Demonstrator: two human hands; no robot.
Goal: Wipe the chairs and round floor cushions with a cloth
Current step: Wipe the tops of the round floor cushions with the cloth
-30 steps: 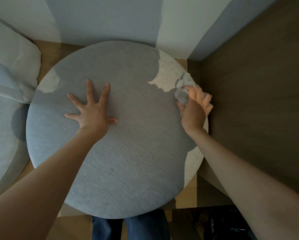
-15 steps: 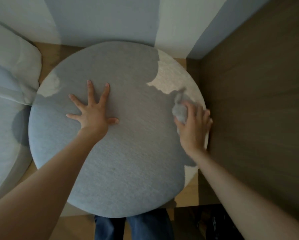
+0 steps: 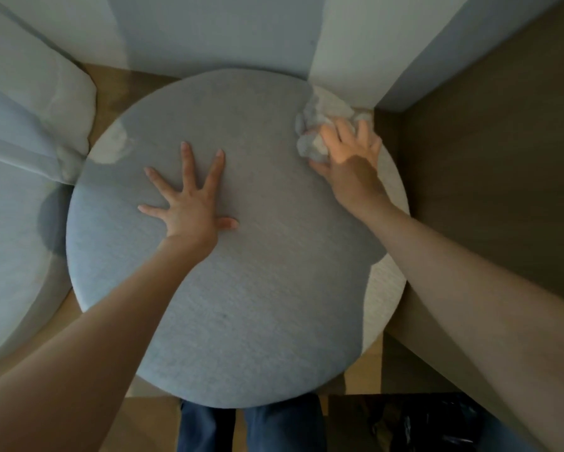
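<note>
cushion (image 3: 241, 305) round, mid-frame | left hand (image 3: 189, 216) flat on it, fingers spread | right hand (image 3: 351, 161) upper right, fingers outstretched over crumpled cloth (image 3: 308, 146), apparently pressing it

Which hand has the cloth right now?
The right hand, pressing the crumpled cloth at the round cushion's far right edge. The left hand lies flat, fingers spread, on bare fabric mid-cushion.
</note>
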